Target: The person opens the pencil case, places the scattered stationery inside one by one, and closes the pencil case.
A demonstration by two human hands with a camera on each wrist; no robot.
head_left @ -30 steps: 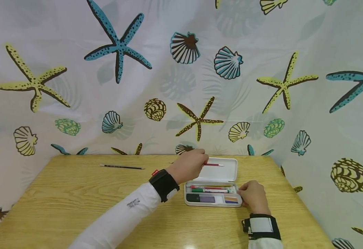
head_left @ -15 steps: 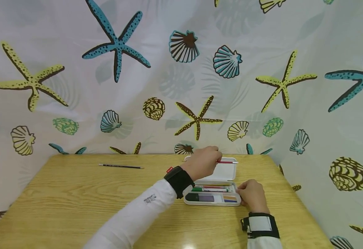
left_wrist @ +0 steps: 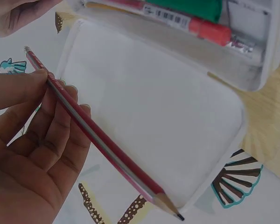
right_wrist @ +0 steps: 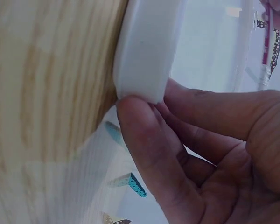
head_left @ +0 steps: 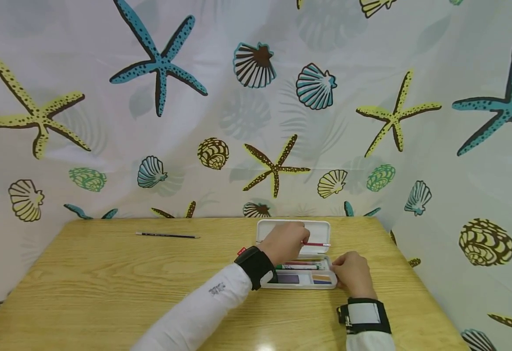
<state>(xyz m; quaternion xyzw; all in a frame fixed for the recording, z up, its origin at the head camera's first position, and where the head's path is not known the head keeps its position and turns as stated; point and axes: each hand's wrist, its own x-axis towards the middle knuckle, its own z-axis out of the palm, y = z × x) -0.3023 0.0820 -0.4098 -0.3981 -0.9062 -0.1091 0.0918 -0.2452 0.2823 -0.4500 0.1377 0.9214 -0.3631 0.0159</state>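
Note:
My left hand [head_left: 284,242] pinches a red pencil [left_wrist: 107,143] with a silver stripe between thumb and fingertips. In the left wrist view its sharpened dark tip points to the lower right, over the inside of the white lid [left_wrist: 149,102]. That lid belongs to an open white pencil case [head_left: 299,286] on the table. My right hand [head_left: 354,275] grips the case's right end, thumb and fingers around the white wall [right_wrist: 147,51]. Inside lie a green marker [head_left: 301,266], a red-capped pen [left_wrist: 210,32] and a purple-grey block [head_left: 288,278]. My left wrist covers the case's left part.
A dark pencil [head_left: 168,235] lies on the wooden table [head_left: 106,278] toward the back left. Behind and to the right hangs a white cloth [head_left: 220,122] printed with starfish and shells.
My left hand has carried the red pencil rightward, then lowered it toward the pencil case. My right hand has kept its grip on the case's end.

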